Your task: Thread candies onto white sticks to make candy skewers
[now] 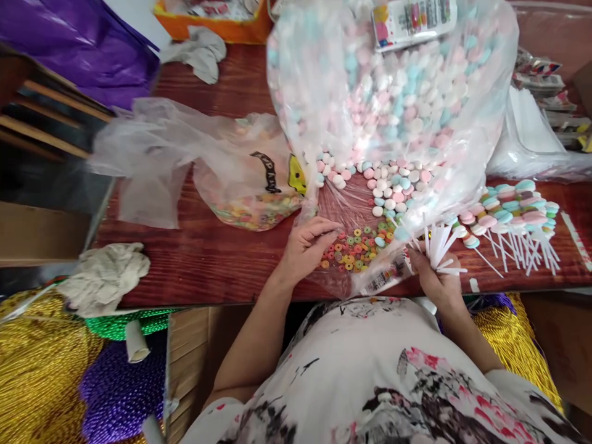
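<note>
White plastic sticks (437, 250) sit bunched in my right hand (435, 277) — left hand (308, 246), fingers loose and empty, picks at small coloured ring candies (354, 250); next, I'd pinch one.

Left hand (308, 246): extended forward from a bare forearm that is angled up and to the right from the lower frame; wrist slightly bent; palm turned down; fingers (329, 229) curled and drawn together at the tips, as in a pinch. Right hand (432, 271): raised from a bare forearm that is angled up and to the left; wrist held straight; fingers closed in a fist-like grip, thumb side uppermost. The 2 hands are kept well apart, at about the same height.
</note>
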`<act>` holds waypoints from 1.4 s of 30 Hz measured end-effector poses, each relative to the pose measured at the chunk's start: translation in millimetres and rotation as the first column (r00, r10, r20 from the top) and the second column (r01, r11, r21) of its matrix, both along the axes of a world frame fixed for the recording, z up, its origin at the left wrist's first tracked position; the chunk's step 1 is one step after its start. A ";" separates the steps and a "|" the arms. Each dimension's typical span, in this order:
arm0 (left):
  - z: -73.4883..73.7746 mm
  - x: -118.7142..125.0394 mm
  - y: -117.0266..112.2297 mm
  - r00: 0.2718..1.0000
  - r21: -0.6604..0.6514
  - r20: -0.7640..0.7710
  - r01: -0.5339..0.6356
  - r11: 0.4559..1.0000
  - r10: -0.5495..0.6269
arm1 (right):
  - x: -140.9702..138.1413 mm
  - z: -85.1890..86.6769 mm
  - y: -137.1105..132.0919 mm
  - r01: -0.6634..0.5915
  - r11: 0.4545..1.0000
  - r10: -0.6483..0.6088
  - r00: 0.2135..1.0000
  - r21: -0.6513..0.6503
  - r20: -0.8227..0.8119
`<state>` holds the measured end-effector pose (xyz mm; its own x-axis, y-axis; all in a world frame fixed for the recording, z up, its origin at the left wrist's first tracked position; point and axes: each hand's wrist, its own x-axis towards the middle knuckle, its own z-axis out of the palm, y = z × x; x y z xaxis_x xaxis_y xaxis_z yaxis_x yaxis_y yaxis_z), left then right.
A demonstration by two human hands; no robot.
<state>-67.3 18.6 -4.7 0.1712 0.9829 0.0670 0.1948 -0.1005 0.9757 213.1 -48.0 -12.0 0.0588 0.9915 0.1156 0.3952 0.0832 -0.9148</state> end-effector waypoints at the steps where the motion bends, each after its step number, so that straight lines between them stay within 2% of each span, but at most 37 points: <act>1: 1.6 -0.1 -0.9 1.000 -0.010 -0.004 0.008 1.000 -0.008 | 2.2 -0.2 -0.9 0.024 1.000 -0.024 1.000 0.003 -0.016; 6: 2.7 2.3 -9.5 0.998 -0.029 -0.056 0.008 1.000 -0.010 | 9.5 1.4 -9.7 0.064 0.998 -0.064 0.998 0.029 0.012; 9: 7.1 3.7 -20.6 1.000 -0.075 -0.017 -0.015 0.997 0.014 | 11.3 3.4 -18.5 0.047 0.999 -0.047 0.999 0.009 -0.004; 12: 16.6 7.8 -36.4 0.976 -0.274 0.216 0.063 0.960 -0.002 | 13.1 2.4 -27.5 0.084 0.996 -0.084 0.994 -0.004 -0.066; 15: 23.1 19.6 -53.5 0.845 -0.409 0.535 0.268 0.872 -0.009 | 14.3 -1.3 -33.4 0.146 0.988 -0.151 0.975 -0.041 -0.160; 18: 19.8 35.9 -66.6 0.732 -0.459 0.681 0.453 0.764 -0.025 | 13.1 -3.0 -35.5 0.169 0.983 -0.181 0.957 -0.072 -0.229; 20: 14.2 44.6 -70.5 0.739 -0.491 0.670 0.511 0.705 -0.069 | 11.3 -1.3 -36.1 0.151 0.986 -0.164 0.954 -0.069 -0.252; 21: 11.5 47.5 -70.9 0.769 -0.497 0.628 0.515 0.699 -0.120 | 10.4 0.2 -36.6 0.133 0.989 -0.145 0.955 -0.064 -0.258; 24: 5.5 51.6 -69.2 0.853 -0.450 0.402 0.500 0.740 -0.333 | 9.3 3.7 -39.7 0.081 0.994 -0.096 0.960 -0.068 -0.262; 26: 1.7 53.0 -69.0 0.867 -0.445 0.305 0.496 0.746 -0.394 | 8.8 3.9 -43.1 0.105 0.990 -0.130 0.946 -0.098 -0.296; 28: -3.6 55.3 -71.8 0.875 -0.525 0.326 0.482 0.702 -0.357 | 7.2 3.6 -47.1 0.146 0.979 -0.191 0.910 -0.145 -0.368; 30: -9.7 59.3 -76.6 0.879 -0.613 0.411 0.463 0.640 -0.242 | 3.8 5.3 -51.1 0.168 0.967 -0.239 0.854 -0.191 -0.462; 32: -14.3 64.7 -81.4 0.857 -0.653 0.505 0.456 0.604 -0.102 | -0.5 10.6 -54.6 0.147 0.962 -0.255 0.781 -0.229 -0.570; 34: -15.9 70.8 -84.4 0.814 -0.661 0.581 0.467 0.588 0.007 | -4.2 18.9 -57.7 0.096 0.961 -0.253 0.686 -0.260 -0.682; 36: -15.1 76.8 -85.5 0.766 -0.654 0.639 0.497 0.571 0.065 | -6.3 28.1 -60.7 0.021 0.959 -0.239 0.588 -0.281 -0.773; 38: -13.6 82.1 -86.0 0.723 -0.639 0.681 0.510 0.576 0.115 | -7.6 36.0 -63.7 -0.036 0.956 -0.232 0.514 -0.291 -0.826; 40: -13.8 86.0 -87.2 0.701 -0.631 0.698 0.506 0.588 0.147 | -9.2 41.4 -66.8 -0.070 0.955 -0.222 0.482 -0.289 -0.848; 42: -16.8 88.6 -89.8 0.712 -0.636 0.689 0.505 0.583 0.136 | -11.4 44.1 -69.7 -0.098 0.952 -0.210 0.479 -0.289 -0.852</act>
<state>21.3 -71.2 -21.4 0.5852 0.6503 -0.4844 -0.3882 0.7491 0.5367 201.7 -117.7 32.1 0.0319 0.9575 -0.2867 -0.6166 -0.2069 -0.7596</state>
